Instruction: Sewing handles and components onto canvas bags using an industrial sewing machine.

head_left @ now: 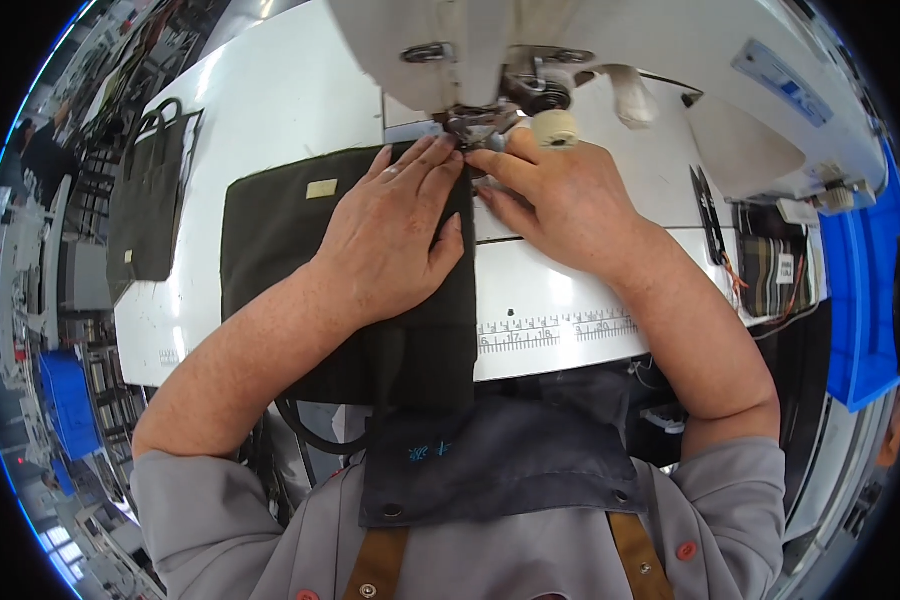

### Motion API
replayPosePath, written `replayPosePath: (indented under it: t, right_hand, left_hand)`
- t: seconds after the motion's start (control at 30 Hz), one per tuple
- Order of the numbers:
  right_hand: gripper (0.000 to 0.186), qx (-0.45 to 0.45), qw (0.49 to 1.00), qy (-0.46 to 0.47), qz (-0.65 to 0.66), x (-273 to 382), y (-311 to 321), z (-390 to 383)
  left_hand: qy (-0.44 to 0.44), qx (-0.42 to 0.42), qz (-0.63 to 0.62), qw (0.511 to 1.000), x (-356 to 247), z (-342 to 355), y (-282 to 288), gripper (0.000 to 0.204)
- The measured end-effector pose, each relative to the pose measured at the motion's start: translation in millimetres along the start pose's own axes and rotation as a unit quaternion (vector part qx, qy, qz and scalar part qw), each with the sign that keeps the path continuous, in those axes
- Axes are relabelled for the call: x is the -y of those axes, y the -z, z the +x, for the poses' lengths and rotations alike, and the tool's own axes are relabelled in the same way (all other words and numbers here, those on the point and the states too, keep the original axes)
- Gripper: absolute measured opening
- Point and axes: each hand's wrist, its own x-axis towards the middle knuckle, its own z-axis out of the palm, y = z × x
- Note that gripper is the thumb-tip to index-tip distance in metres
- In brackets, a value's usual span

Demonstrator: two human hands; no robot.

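A dark olive fabric bag (270, 240) lies flat on the white sewing table, its right edge running up to the presser foot (475, 125) of a sewing machine. Near its upper left is a small pale label (321, 189), and a handle strap (315, 438) hangs over the table's front edge. My left hand (390, 225) presses flat on the bag, fingers stretched toward the foot and thumb apart. Just right of the fabric edge is my right hand (565, 195); its index finger and thumb reach the edge by the foot, apart from each other. Its other fingers are partly hidden.
The machine head (670, 60) overhangs the far side. Another dark bag (155, 200) lies at the table's left edge. To the right are black thread snips (708, 215), striped fabric (770, 250) and a blue bin (860, 300). A ruler strip (555, 331) marks the front edge.
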Motion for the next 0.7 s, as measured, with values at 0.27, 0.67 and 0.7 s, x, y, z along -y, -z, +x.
replayPosePath:
  t: [0.27, 0.67, 0.7]
  right_hand:
    - [0.026, -0.047, 0.998, 0.031, 0.027, -6.1, -16.3, 1.8]
    - [0.023, -0.032, 0.999, 0.018, 0.024, -5.3, -16.2, -2.6]
    - [0.023, -0.034, 0.999, 0.021, 0.025, -5.3, -16.6, -3.1]
  left_hand:
    - [0.026, -0.006, -0.023, 0.999, 5.4, 2.9, -8.3, 0.052]
    - [0.035, -0.003, -0.026, 0.999, 9.4, 7.2, -5.7, 0.053]
    - [0.042, 0.017, -0.009, 0.999, 7.5, 5.9, -3.5, 0.055]
